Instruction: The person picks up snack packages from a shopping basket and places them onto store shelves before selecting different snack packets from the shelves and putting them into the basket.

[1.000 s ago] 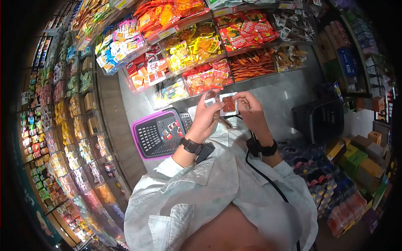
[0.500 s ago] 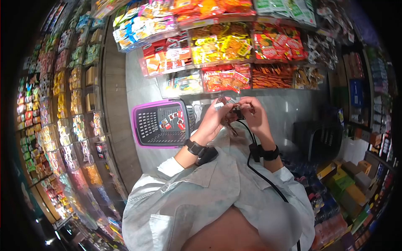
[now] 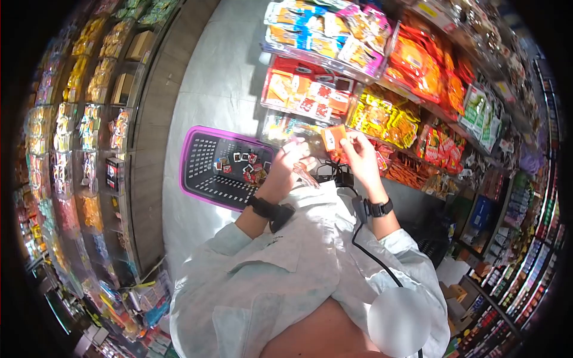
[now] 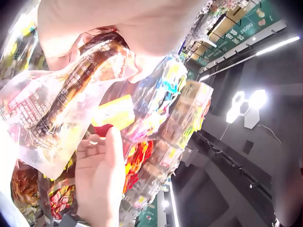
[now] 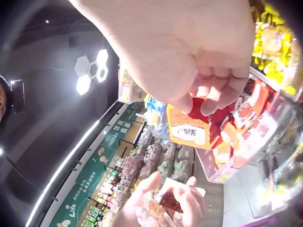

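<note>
My right hand (image 3: 362, 160) pinches a small orange-and-white snack packet (image 3: 333, 138) by its edge, thumb against fingers. In the right wrist view, the packet's printed orange face (image 5: 189, 126) hangs below the fingertips, in front of a bin of similar red and orange packets (image 5: 241, 127). My left hand (image 3: 284, 174), just left of it, grips a clear packet of long dark-brown food (image 4: 71, 92), which droops from the fingers. A white-edged packet with reddish-brown contents (image 5: 171, 199) also shows in this hand's grasp.
Left on the floor stands a dark basket with a purple rim (image 3: 184, 161); several small packets (image 3: 250, 170) lie inside. Tiered snack bins (image 3: 316, 51) rise ahead and right. A tall shelf (image 3: 140, 185) runs along the left. A black cable (image 3: 376, 259) hangs by the right arm.
The view has turned left, so the bins have shifted right. Both hands were together around a white-edged packet; now they are apart, and an orange packet face shows in the right hand.
</note>
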A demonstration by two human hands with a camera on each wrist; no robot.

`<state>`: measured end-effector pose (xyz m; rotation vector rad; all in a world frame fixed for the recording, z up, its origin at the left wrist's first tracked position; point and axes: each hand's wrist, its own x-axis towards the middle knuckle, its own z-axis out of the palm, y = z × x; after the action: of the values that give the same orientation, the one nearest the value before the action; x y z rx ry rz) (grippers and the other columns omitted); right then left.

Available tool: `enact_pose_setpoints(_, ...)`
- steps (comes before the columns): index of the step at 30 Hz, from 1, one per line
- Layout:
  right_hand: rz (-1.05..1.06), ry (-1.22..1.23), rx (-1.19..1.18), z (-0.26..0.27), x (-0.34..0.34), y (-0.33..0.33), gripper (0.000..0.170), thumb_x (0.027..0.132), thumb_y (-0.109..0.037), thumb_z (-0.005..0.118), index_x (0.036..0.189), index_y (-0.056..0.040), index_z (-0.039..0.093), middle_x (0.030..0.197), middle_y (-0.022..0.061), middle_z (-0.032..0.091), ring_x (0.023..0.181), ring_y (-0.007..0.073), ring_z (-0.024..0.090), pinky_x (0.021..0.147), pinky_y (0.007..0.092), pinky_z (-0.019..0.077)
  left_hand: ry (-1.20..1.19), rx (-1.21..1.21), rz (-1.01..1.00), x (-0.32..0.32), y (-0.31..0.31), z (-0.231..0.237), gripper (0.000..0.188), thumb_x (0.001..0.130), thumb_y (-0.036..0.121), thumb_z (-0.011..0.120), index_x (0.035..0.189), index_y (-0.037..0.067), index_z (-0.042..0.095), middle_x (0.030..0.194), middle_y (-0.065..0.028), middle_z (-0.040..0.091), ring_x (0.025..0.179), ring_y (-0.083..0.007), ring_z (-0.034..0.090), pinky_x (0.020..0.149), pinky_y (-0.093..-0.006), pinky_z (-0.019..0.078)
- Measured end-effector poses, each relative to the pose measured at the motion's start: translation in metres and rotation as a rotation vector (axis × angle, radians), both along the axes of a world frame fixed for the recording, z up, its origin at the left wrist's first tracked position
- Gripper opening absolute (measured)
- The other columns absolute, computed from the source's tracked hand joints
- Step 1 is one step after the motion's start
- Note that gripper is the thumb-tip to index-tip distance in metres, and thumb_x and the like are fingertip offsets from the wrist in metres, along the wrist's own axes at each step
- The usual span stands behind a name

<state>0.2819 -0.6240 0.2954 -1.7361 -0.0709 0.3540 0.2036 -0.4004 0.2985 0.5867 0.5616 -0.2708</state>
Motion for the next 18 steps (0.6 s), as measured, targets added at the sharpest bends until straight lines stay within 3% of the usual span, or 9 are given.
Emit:
enact_pose_setpoints(1, 0.057, -0.026, -0.056, 0.013, 0.015, 0.015, 0.021, 0.101, -0.013, 0.066, 0.118, -0.0014, 0.063, 0.099, 0.0016, 0.068, 0.087, 0.0069, 0.062, 0.079, 0.0247, 0.0516, -0.013, -0.026, 0.025, 0.004, 0.014, -0.003, 0.018, 0.102, 0.015, 0.060, 0.119, 0.008, 0.057, 0.104, -0.0074, 0.060, 0.099, -0.0222, 0.066, 0.092, -0.0428, 0.0555)
enact_pose_setpoints(4, -0.029, -0.125, 0.081, 0.037, 0.050, 0.071, 0.024, 0.099, -0.012, 0.066, 0.120, -0.0014, 0.064, 0.106, 0.0059, 0.067, 0.092, 0.0101, 0.064, 0.083, 0.0272, 0.0525, -0.029, -0.074, 0.050, 0.015, 0.047, -0.008, 0.039, 0.098, 0.010, 0.063, 0.135, 0.007, 0.051, 0.108, -0.0100, 0.062, 0.096, -0.0253, 0.066, 0.091, -0.0427, 0.0563)
enact_pose_setpoints(5, -0.042, -0.167, 0.008, 0.042, 0.058, 0.082, 0.024, 0.098, -0.012, 0.066, 0.120, -0.0017, 0.065, 0.108, 0.0068, 0.067, 0.093, 0.0114, 0.064, 0.083, 0.0281, 0.0528, 0.020, -0.044, 0.055, 0.016, 0.054, -0.009, 0.041, 0.098, 0.012, 0.064, 0.136, 0.007, 0.051, 0.109, -0.0112, 0.063, 0.094, -0.0250, 0.066, 0.090, -0.0420, 0.0560)
enact_pose_setpoints(7, -0.065, -0.251, -0.140, 0.048, 0.068, 0.098, 0.026, 0.097, -0.011, 0.067, 0.121, -0.0021, 0.066, 0.112, 0.0088, 0.066, 0.097, 0.0141, 0.065, 0.085, 0.0298, 0.0532, 0.072, 0.009, 0.021, 0.021, 0.061, 0.006, 0.031, 0.101, 0.017, 0.060, 0.130, 0.007, 0.055, 0.112, -0.0106, 0.064, 0.096, -0.0223, 0.065, 0.091, -0.0423, 0.0555)
enact_pose_setpoints(8, -0.024, -0.240, -0.158, 0.044, 0.068, 0.100, 0.025, 0.097, -0.011, 0.067, 0.121, -0.0025, 0.064, 0.110, 0.0064, 0.066, 0.096, 0.0127, 0.065, 0.086, 0.0290, 0.0529, 0.099, 0.035, 0.007, 0.023, 0.065, 0.013, 0.027, 0.103, 0.019, 0.058, 0.127, 0.007, 0.057, 0.113, -0.0103, 0.064, 0.097, -0.0210, 0.065, 0.091, -0.0424, 0.0553)
enact_pose_setpoints(11, 0.099, -0.124, -0.145, 0.034, 0.062, 0.100, 0.022, 0.099, -0.009, 0.065, 0.121, -0.0029, 0.063, 0.106, 0.0008, 0.066, 0.096, 0.0087, 0.062, 0.087, 0.0270, 0.0513, 0.048, -0.027, -0.051, 0.025, 0.071, 0.019, 0.039, 0.103, 0.022, 0.058, 0.139, 0.008, 0.053, 0.116, -0.0111, 0.065, 0.095, -0.0204, 0.065, 0.090, -0.0414, 0.0554)
enact_pose_setpoints(14, 0.180, 0.057, -0.084, 0.025, 0.049, 0.092, 0.022, 0.100, -0.009, 0.063, 0.121, -0.0028, 0.063, 0.106, 0.0003, 0.066, 0.098, 0.0084, 0.062, 0.089, 0.0270, 0.0506, -0.044, -0.089, -0.152, 0.028, 0.072, 0.022, 0.050, 0.103, 0.022, 0.059, 0.149, 0.009, 0.044, 0.118, -0.0123, 0.066, 0.093, -0.0197, 0.066, 0.088, -0.0388, 0.0560)
enact_pose_setpoints(16, 0.202, 0.077, -0.063, 0.021, 0.039, 0.088, 0.025, 0.100, -0.007, 0.064, 0.125, -0.0025, 0.063, 0.109, 0.0013, 0.067, 0.101, 0.0090, 0.062, 0.091, 0.0273, 0.0510, -0.053, -0.118, -0.232, 0.032, 0.068, 0.023, 0.044, 0.104, 0.023, 0.059, 0.144, 0.008, 0.051, 0.116, -0.0098, 0.067, 0.087, -0.0149, 0.066, 0.082, -0.0332, 0.0568)
enact_pose_setpoints(18, 0.173, 0.075, 0.013, 0.011, 0.030, 0.084, 0.032, 0.096, -0.013, 0.071, 0.126, -0.0051, 0.066, 0.117, 0.0058, 0.064, 0.097, 0.0120, 0.065, 0.085, 0.0294, 0.0538, -0.087, -0.130, -0.345, 0.038, 0.066, 0.019, 0.041, 0.104, 0.023, 0.060, 0.141, 0.008, 0.054, 0.113, -0.0078, 0.067, 0.084, -0.0134, 0.066, 0.078, -0.0308, 0.0569)
